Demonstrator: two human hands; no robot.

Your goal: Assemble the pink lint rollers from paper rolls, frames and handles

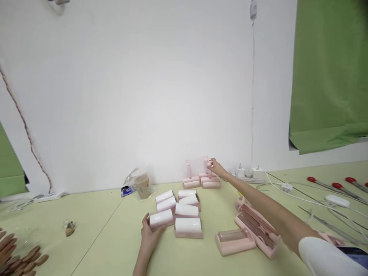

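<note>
We are gripping the near-left roll [161, 219] of the cluster on the table [94, 222], left hand [149, 233] wrapped around its end, probably to steady it. Right hand [217, 167], arm outstretched, is pinching the upright pink handle [209, 168] by the wall [143, 96].

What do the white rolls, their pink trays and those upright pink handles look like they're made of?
The white roll in the left hand looks like wound paper or sticky sheet: matte, smooth, no shine. Its pink tray seems to be moulded plastic, even in colour. The upright pink handle at the right hand looks like the same plastic, though it is too small to be sure.
</note>
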